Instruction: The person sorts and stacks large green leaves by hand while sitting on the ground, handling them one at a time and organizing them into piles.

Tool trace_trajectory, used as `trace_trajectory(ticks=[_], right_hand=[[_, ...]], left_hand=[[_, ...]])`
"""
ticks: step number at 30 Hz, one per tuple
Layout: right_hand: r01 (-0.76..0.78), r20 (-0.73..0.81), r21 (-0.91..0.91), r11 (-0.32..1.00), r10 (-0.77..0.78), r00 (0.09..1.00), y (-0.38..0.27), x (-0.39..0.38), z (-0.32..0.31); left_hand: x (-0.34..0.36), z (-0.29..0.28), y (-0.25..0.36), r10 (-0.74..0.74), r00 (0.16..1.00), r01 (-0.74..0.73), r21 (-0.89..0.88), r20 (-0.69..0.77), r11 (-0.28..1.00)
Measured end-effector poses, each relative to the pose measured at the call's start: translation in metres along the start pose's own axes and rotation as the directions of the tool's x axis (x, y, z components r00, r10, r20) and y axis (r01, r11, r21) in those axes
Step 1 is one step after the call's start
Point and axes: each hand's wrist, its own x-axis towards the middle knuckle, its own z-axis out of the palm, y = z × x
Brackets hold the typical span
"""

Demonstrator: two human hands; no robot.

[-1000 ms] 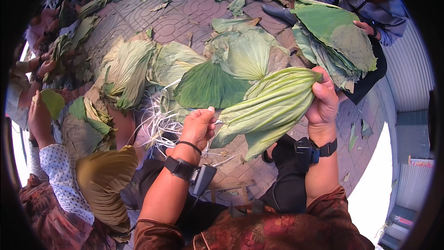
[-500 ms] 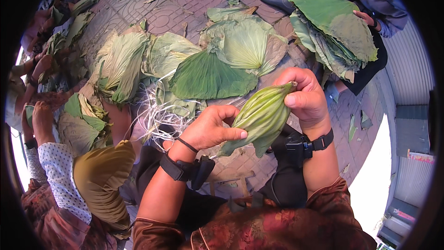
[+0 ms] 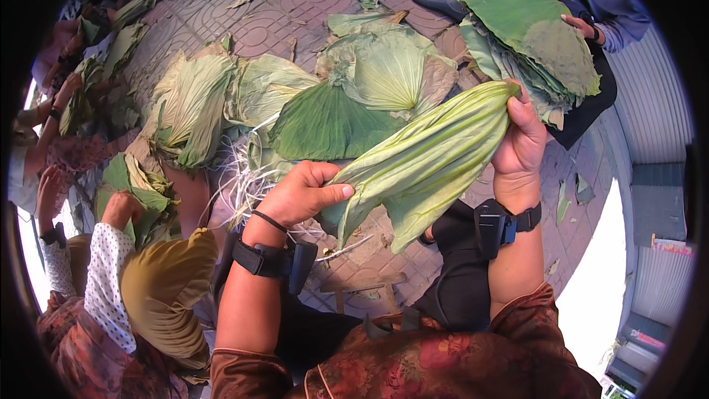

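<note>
A pale green lotus leaf [image 3: 436,159], gathered into long folds, stretches between my two hands above my lap. My left hand [image 3: 306,191] pinches its lower left edge between thumb and fingers. At the upper right, my right hand [image 3: 523,133] grips the narrow gathered end, its thumb on the near side. Loose corners of the leaf hang below my left hand. Beyond it a dark green leaf [image 3: 321,122] lies on the ground, and a paler opened leaf [image 3: 388,74] lies behind that. White plastic strings [image 3: 240,177] are heaped left of my left hand.
Wilted leaves [image 3: 196,100] spread over the patterned paving. At the upper right a person holds a thick leaf stack [image 3: 532,44]. Close on my left, a person in a dotted sleeve [image 3: 111,295] handles a leaf bundle [image 3: 151,203]. A wooden stool [image 3: 362,284] shows below my hands.
The leaf has gone from a short bunched shape to a long stretched one. My right hand has moved up and right, my left hand left. The neighbour's dotted sleeve has shifted right.
</note>
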Motion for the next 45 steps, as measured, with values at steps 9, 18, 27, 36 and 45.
trace_trajectory(ticks=[9,18,27,36,45], right_hand=[[0.063,-0.06,0.063,0.996,-0.059,0.996,-0.011,0.002,-0.003],[0.086,-0.108,0.076,0.993,-0.077,0.991,-0.015,0.0,-0.008],[0.099,-0.38,0.088,0.991,-0.059,0.923,-0.009,0.001,0.007],[0.117,-0.632,0.072,0.991,-0.045,0.774,0.005,-0.001,0.021],[0.073,-0.476,0.074,0.995,-0.029,0.879,0.001,-0.003,0.019]], left_hand=[[-0.005,0.001,0.009,-0.024,0.966,-0.006,-0.114,-0.258,0.993],[0.001,-0.014,-0.004,-0.049,0.865,-0.081,-0.235,-0.5,0.968],[-0.002,0.006,0.012,-0.096,0.844,-0.271,-0.575,-0.527,0.772],[-0.008,0.003,-0.002,-0.072,0.812,-0.429,-0.675,-0.58,0.6],[-0.01,-0.004,0.003,-0.037,0.871,-0.307,-0.603,-0.489,0.736]])
